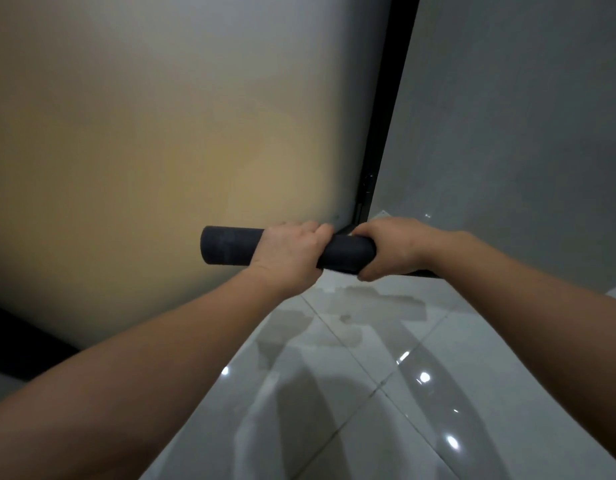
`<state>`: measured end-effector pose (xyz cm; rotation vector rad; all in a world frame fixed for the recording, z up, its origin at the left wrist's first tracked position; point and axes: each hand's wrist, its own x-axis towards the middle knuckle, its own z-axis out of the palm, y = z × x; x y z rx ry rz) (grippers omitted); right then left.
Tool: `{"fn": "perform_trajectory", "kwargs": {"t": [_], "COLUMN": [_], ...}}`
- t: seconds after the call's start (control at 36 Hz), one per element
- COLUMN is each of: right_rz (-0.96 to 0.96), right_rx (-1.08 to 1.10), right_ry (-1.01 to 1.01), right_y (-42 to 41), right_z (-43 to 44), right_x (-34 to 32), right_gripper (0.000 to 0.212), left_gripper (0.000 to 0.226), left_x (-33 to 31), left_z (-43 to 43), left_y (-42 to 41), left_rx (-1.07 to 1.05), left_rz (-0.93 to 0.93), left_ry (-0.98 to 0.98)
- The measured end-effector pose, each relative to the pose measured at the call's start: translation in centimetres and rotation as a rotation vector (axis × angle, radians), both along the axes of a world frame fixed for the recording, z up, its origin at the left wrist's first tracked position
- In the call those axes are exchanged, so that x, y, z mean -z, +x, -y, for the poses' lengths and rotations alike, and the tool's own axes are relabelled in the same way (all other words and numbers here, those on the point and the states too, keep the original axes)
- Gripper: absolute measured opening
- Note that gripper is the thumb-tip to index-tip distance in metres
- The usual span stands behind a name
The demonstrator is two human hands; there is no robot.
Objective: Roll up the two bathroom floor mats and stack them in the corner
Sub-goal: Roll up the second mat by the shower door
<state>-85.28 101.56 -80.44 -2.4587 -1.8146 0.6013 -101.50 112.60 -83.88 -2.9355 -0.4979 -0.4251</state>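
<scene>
well, from where i'm standing, one rolled mat [230, 250] is up in both hands, right in front of the corner where the frosted panel [161, 150] meets the grey wall [507, 133], w/ the black frame [386, 116] running down btwn them. can't tell if the roll touches the tile floor [369, 393] or hangs just above it.

left hand [292, 252] grips approx mid-roll, fingers [317, 233] curled over the top and pressed together. right hand [389, 245] wraps the right end, fingers over the top, thumb underneath.

the bit that matters: the roll's long axis runs left-right, nearly level, roughly along the foot of the panel. its left end sticks well out past the left hand; the right end stops at the right hand. the foot of the corner sits just beyond the roll, btwn the two hands, a touch nearer the right one. so imo the right end goes in first, snug to the frame, and the left hand then swings the free end in along the panel.

there's a dark strip [421, 272] low by the right wrist. 2nd mat or door sill, can't tell.

wet patches [386, 303] on the glossy tiles just short of the corner; prob slippery, and a roll set down there may soak.
</scene>
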Motion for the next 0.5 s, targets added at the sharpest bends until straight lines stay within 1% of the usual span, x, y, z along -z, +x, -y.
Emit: {"fn": "perform_trajectory", "kwargs": {"t": [0.06, 0.14, 0.17, 0.19, 0.25, 0.31, 0.36, 0.42, 0.47, 0.5], "right_rz": [0.095, 0.484, 0.562, 0.6, 0.629, 0.633, 0.593, 0.462, 0.274, 0.203], "right_rx": [-0.001, -0.193, -0.243, -0.272, -0.293, -0.292, -0.27, -0.225, -0.148, -0.111], "right_ry": [0.033, 0.219, 0.283, 0.333, 0.393, 0.411, 0.377, 0.29, 0.189, 0.149], "right_y": [-0.2, -0.3, -0.4, -0.6, -0.9, -1.2, -1.2, -1.1, -0.7, -0.4], "right_z": [0.2, 0.6, 0.7, 0.8, 0.9, 0.8, 0.6, 0.3, 0.0, -0.2], "right_x": [0.3, 1.3, 1.5, 1.7, 1.8, 2.0, 2.0, 1.6, 0.9, 0.7], "right_gripper": [0.038, 0.027, 0.025, 0.025, 0.026, 0.027, 0.034, 0.04, 0.038, 0.038], "left_gripper": [0.045, 0.063, 0.064, 0.058, 0.043, 0.038, 0.035, 0.035, 0.032, 0.032], "left_x": [-0.1, -0.6, -0.7, -0.8, -0.7, -0.6, -0.3, 0.2, 0.7, 0.9], "left_z": [-0.2, -0.8, -1.0, -1.1, -1.3, -1.3, -1.3, -1.2, -1.2, -1.2], "left_y": [0.2, 0.6, 0.7, 0.7, 0.5, 0.3, 0.3, 0.2, -0.1, -0.2], "left_rx": [-0.01, -0.098, -0.113, -0.111, -0.099, -0.103, -0.121, -0.122, -0.097, -0.093], "left_rz": [-0.043, -0.17, -0.213, -0.243, -0.255, -0.228, -0.177, -0.101, -0.033, -0.012], "left_ry": [-0.073, -0.409, -0.506, -0.571, -0.617, -0.6, -0.484, -0.284, -0.108, -0.059]}}
